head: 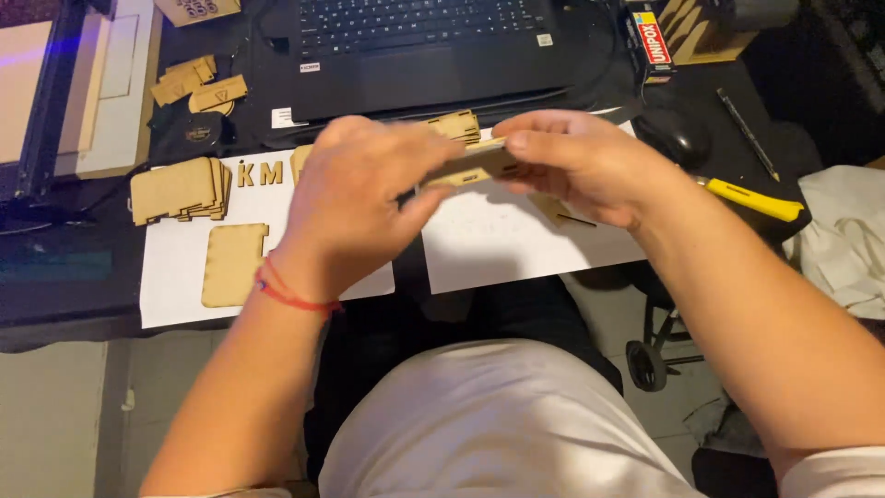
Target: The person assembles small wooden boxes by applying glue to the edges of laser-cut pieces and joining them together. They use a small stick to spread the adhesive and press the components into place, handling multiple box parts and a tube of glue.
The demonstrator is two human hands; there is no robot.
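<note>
While both hands hover above the white paper [479, 244] before the laptop [424, 46], the left hand [355, 198] and right hand [576, 161] pinch a thin wooden piece [470, 166] between closed fingers; seemingly mid-fitting of parts; next, I judge, calls for careful alignment.

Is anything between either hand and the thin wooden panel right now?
Nothing visible. The left hand and right hand both grip the wooden panel directly, holding it above the white paper sheets on the desk.
</note>
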